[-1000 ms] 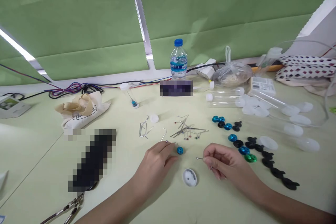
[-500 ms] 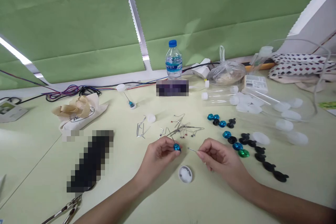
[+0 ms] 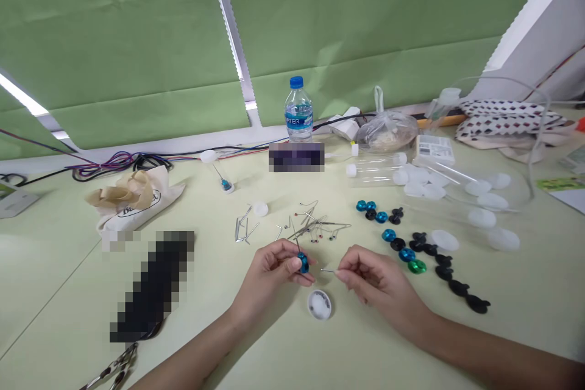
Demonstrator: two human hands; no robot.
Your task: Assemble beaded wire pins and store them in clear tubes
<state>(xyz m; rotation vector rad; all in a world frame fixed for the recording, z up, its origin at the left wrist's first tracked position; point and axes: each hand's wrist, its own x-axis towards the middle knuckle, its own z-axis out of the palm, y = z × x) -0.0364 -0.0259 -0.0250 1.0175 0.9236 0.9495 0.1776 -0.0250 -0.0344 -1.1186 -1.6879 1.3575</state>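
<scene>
My left hand (image 3: pixel 276 265) pinches a small shiny blue knob-like piece (image 3: pixel 303 262) between thumb and fingers. A thin metal rod (image 3: pixel 297 245) rises from that piece. To the right, my right hand (image 3: pixel 368 274) is closed in a pinch on a thin metal pin (image 3: pixel 327 270), its small tip pointing left, apart from the blue piece. Below, between the hands, lies a round white cap (image 3: pixel 319 304) with small dark bits in it. Just beyond the hands, bent thin metal wires (image 3: pixel 322 225) with small coloured ends are piled loosely.
L-shaped hex keys (image 3: pixel 244 225) lie left of the wires. Blue, green and black round pieces (image 3: pixel 406 254) stretch along the right. Clear tubes (image 3: pixel 377 169) and white caps (image 3: pixel 482 217) lie behind them. A water bottle (image 3: pixel 299 113) stands at the back; a cloth pouch (image 3: pixel 141 198) lies left.
The blue piece has been turned in my left hand so that it sits more on its side. My right hand still holds the pin near it. The whole view has shifted slightly.
</scene>
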